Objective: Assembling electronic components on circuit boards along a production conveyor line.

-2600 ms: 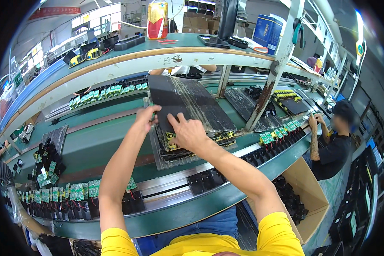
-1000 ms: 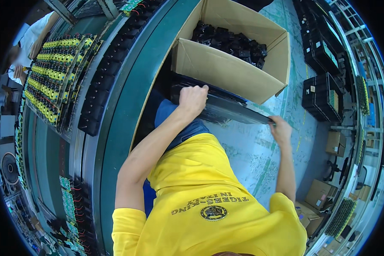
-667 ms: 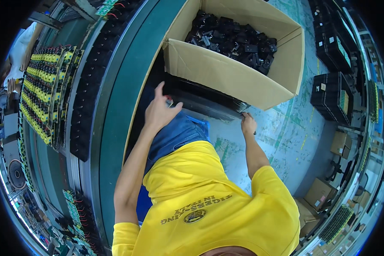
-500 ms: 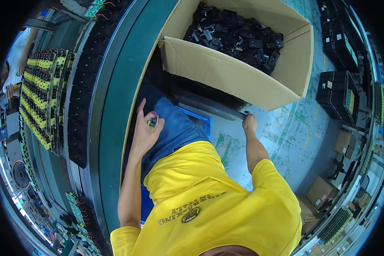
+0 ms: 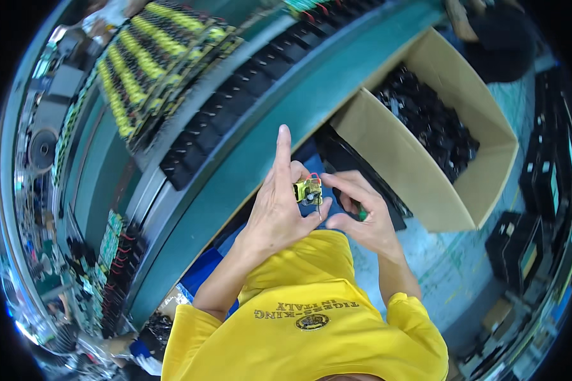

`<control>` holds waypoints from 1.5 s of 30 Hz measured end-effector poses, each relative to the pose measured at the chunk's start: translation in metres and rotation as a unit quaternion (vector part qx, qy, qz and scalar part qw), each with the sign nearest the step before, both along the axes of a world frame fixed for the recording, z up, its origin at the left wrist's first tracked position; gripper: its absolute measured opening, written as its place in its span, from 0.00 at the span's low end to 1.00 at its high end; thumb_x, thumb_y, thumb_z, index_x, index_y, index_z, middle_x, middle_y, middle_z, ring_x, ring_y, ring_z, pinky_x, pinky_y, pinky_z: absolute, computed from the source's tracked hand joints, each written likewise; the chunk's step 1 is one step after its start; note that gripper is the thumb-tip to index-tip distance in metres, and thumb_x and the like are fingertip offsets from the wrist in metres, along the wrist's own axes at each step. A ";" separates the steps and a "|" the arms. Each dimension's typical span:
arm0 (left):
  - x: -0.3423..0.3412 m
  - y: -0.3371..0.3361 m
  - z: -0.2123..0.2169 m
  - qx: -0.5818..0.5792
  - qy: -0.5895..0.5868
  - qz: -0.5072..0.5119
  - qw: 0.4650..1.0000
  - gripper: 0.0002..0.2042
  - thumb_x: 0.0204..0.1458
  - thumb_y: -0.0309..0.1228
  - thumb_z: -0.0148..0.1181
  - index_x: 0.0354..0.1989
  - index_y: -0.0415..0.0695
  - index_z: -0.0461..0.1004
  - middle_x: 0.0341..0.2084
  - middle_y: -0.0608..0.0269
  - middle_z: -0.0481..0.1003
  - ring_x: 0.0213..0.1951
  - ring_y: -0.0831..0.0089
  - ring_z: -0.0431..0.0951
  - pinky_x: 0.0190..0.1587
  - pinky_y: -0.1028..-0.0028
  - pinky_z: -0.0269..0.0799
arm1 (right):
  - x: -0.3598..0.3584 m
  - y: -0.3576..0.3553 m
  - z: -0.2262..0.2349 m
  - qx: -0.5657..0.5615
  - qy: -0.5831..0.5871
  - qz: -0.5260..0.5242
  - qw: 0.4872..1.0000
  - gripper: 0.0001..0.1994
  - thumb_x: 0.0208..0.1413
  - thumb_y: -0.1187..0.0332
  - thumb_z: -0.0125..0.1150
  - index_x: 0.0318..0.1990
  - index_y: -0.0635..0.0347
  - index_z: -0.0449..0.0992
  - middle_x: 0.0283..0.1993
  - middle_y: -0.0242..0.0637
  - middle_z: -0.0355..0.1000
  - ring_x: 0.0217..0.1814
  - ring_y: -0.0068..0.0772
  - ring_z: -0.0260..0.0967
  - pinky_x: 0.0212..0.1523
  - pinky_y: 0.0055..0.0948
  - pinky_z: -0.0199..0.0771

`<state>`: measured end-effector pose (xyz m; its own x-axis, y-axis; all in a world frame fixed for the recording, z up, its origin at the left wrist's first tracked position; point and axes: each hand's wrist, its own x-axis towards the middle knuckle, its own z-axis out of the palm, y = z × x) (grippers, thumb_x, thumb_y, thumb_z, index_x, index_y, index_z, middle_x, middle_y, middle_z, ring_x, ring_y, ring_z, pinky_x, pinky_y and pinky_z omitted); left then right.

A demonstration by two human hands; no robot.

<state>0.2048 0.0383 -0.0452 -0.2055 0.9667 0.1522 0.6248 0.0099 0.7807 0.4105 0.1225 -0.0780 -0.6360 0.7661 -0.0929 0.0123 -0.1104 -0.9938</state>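
Note:
Between the thumb and fingers of my left hand (image 5: 276,206) is a small circuit board (image 5: 310,192) with yellow parts and a red wire loop. The index finger of that hand points straight out over the conveyor's edge. Close beside the board on its right, my right hand (image 5: 365,219) has its fingers curled with the thumb toward the board. A small green and dark thing (image 5: 362,214) shows among those curled fingers, too little of it to name. Both hands are above my lap.
A cardboard box (image 5: 407,178) of black plastic parts (image 5: 429,120) stands at right. A green conveyor (image 5: 235,184) runs diagonally, with a row of black casings (image 5: 229,120) along it. Stacked yellow-and-black boards (image 5: 152,63) lie beyond. Other people's arms show at the far edges.
My right hand has left the dark panel edge under the box and come up beside my left hand. The board is turned more into view. The whole view has swung round.

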 end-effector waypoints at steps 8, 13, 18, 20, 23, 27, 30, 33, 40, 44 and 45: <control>-0.071 -0.048 0.053 0.151 0.119 0.104 0.976 0.63 0.55 0.27 0.81 0.90 0.24 0.36 0.41 0.56 0.83 0.39 0.60 0.81 0.55 0.67 0.79 | -0.125 0.023 0.092 0.230 0.055 0.205 0.950 0.28 0.52 0.74 0.87 0.63 0.59 0.91 0.58 0.35 0.77 0.46 0.24 0.67 0.45 0.25 0.69; -0.102 -0.066 0.076 0.175 0.174 0.164 0.955 0.51 0.57 0.28 0.80 0.86 0.28 0.55 0.41 0.56 0.83 0.38 0.61 0.81 0.51 0.67 0.79 | -0.183 0.028 0.111 0.396 0.109 0.236 0.881 0.23 0.51 0.76 0.88 0.57 0.59 0.93 0.54 0.36 0.75 0.48 0.27 0.68 0.45 0.26 0.69; -0.119 -0.088 0.086 0.145 -0.029 0.145 0.978 0.22 0.64 0.26 0.76 0.62 0.40 0.74 0.36 0.61 0.80 0.31 0.68 0.78 0.39 0.71 0.79 | -0.219 0.021 0.097 0.070 0.208 0.296 0.930 0.13 0.54 0.80 0.86 0.46 0.57 0.94 0.52 0.34 0.74 0.49 0.27 0.71 0.51 0.27 0.73; -0.135 -0.094 0.082 0.202 -0.067 0.101 0.972 0.14 0.65 0.25 0.75 0.53 0.43 0.76 0.37 0.59 0.81 0.29 0.68 0.78 0.35 0.72 0.79 | -0.236 0.009 0.106 0.142 0.228 0.258 0.928 0.10 0.55 0.80 0.86 0.42 0.57 0.94 0.51 0.33 0.74 0.49 0.26 0.71 0.51 0.26 0.72; -0.133 -0.098 0.082 0.208 -0.544 0.103 0.807 0.10 0.67 0.23 0.73 0.49 0.41 0.75 0.38 0.54 0.83 0.27 0.68 0.80 0.29 0.73 0.81 | -0.257 -0.002 0.105 0.044 0.253 0.292 0.922 0.10 0.53 0.75 0.88 0.41 0.55 0.94 0.51 0.36 0.74 0.49 0.28 0.69 0.48 0.26 0.70; -0.128 -0.075 0.074 0.297 -0.595 0.082 0.742 0.07 0.71 0.22 0.68 0.53 0.37 0.78 0.39 0.51 0.84 0.34 0.69 0.83 0.35 0.72 0.85 | -0.268 0.002 0.100 0.123 0.345 0.238 0.899 0.11 0.54 0.74 0.87 0.44 0.54 0.93 0.52 0.37 0.74 0.47 0.28 0.69 0.46 0.25 0.70; -0.133 -0.071 0.083 0.267 -0.508 0.098 0.813 0.07 0.71 0.23 0.68 0.52 0.36 0.79 0.40 0.51 0.85 0.34 0.70 0.83 0.37 0.72 0.84 | -0.263 0.002 0.110 0.254 0.318 0.117 0.906 0.11 0.56 0.73 0.86 0.46 0.53 0.92 0.50 0.36 0.74 0.46 0.28 0.69 0.45 0.25 0.70; -0.152 -0.070 0.108 0.170 -0.375 0.123 0.903 0.06 0.70 0.23 0.69 0.51 0.35 0.83 0.41 0.54 0.87 0.34 0.71 0.82 0.39 0.74 0.82 | -0.247 0.011 0.110 0.324 0.268 0.060 0.905 0.12 0.58 0.72 0.85 0.49 0.52 0.93 0.51 0.39 0.76 0.46 0.28 0.69 0.44 0.25 0.70; -0.226 -0.090 0.108 -0.053 -0.028 0.141 0.988 0.03 0.64 0.22 0.73 0.41 0.37 0.84 0.38 0.63 0.88 0.36 0.75 0.80 0.45 0.74 0.77 | -0.234 0.014 0.089 0.508 -0.026 0.090 0.856 0.14 0.57 0.67 0.86 0.50 0.49 0.94 0.54 0.35 0.80 0.43 0.31 0.71 0.42 0.29 0.75; -0.237 -0.082 0.105 -0.143 0.021 0.152 0.978 0.04 0.62 0.24 0.72 0.39 0.37 0.85 0.35 0.64 0.87 0.35 0.75 0.79 0.46 0.74 0.76 | -0.238 0.003 0.070 0.607 -0.082 0.088 0.785 0.15 0.55 0.65 0.87 0.50 0.49 0.94 0.55 0.32 0.81 0.43 0.33 0.72 0.42 0.31 0.77; -0.239 -0.080 0.103 -0.146 0.018 0.157 0.977 0.05 0.62 0.26 0.72 0.39 0.36 0.85 0.34 0.62 0.87 0.35 0.74 0.79 0.45 0.73 0.76 | -0.240 -0.001 0.068 0.613 -0.089 0.089 0.780 0.15 0.54 0.64 0.87 0.50 0.49 0.94 0.55 0.31 0.81 0.43 0.33 0.72 0.42 0.32 0.78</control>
<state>-0.0344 -0.0420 0.0580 -0.4992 0.8598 -0.1074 0.5813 0.4243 0.6943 0.1700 0.1216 -0.0103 -0.8030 0.2499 0.5410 0.0697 0.9410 -0.3312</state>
